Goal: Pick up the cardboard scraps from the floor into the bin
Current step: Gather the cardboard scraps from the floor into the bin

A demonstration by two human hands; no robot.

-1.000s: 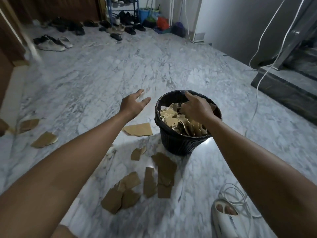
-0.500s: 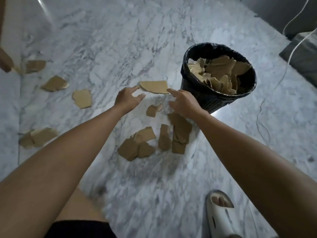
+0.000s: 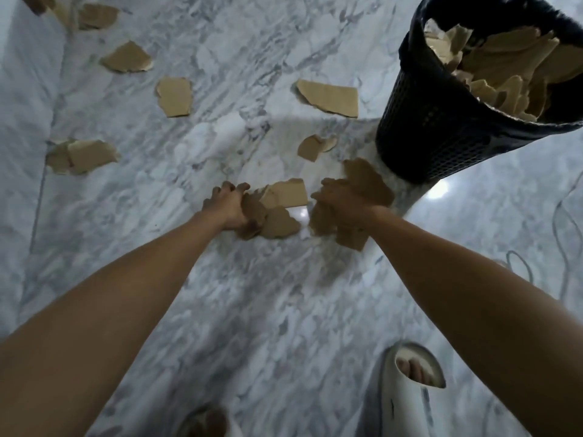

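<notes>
Two bare arms reach down over the grey-veined marble floor [image 3: 277, 310], which carries everything in sight. Largest of the things on it is the black mesh bin [image 3: 419, 127], standing just beyond the right hand and heaped to the rim with torn cardboard pieces [image 3: 511, 64].

Loose cardboard scraps lie scattered on the floor. One long scrap [image 3: 328, 97] lies just left of the bin's base, a small folded scrap [image 3: 314, 147] nearer to the hands, and a squarish scrap [image 3: 174, 96] further left. Past that, toward the floor's far left side, lie a pointed scrap [image 3: 126, 57] and an overlapping pair of scraps [image 3: 83, 156].

Between the hands sits a cluster of scraps [image 3: 280, 209], the pieces overlapping one another.

Left hand [image 3: 232, 205] is down on the left end of that cluster, fingers curled onto the pieces, gripping them against the floor. Right hand [image 3: 342, 203] is curled round a bunch of brown scraps [image 3: 367, 184] that stick out above and below its fingers, right beside the bin's base.

Near the bottom edge, a foot in a white slipper [image 3: 407, 392] stands on the floor, and thin white cables [image 3: 561, 247] loop along the right side.
</notes>
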